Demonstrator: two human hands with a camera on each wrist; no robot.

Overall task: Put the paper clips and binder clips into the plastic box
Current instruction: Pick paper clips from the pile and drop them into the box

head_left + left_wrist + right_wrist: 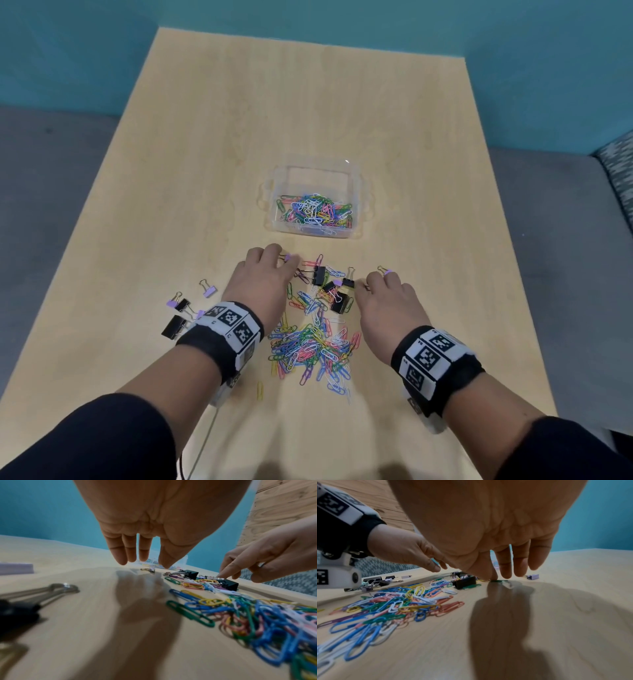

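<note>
A clear plastic box (pixel 315 167) stands mid-table and holds several coloured paper clips (pixel 315 210). Nearer me lies a loose pile of paper clips (pixel 311 346) (pixel 385 604), with black binder clips (pixel 319 275) at its far end. My left hand (pixel 284 263) (pixel 144 563) hovers with straight fingers just short of a small purple binder clip (pixel 287 257) (pixel 150 569) and holds nothing. My right hand (pixel 363 286) (pixel 489 578) has thumb and forefinger tips together on the end of a green paper clip (pixel 499 580) lying flat. Another purple binder clip (pixel 387 273) (pixel 532 576) sits by its outer fingers.
Several black and purple binder clips (pixel 178 308) lie left of my left wrist. A lone yellow paper clip (pixel 260 390) lies near the front. The wooden table (pixel 205 171) has bare surface around the box. Grey floor lies beyond both side edges.
</note>
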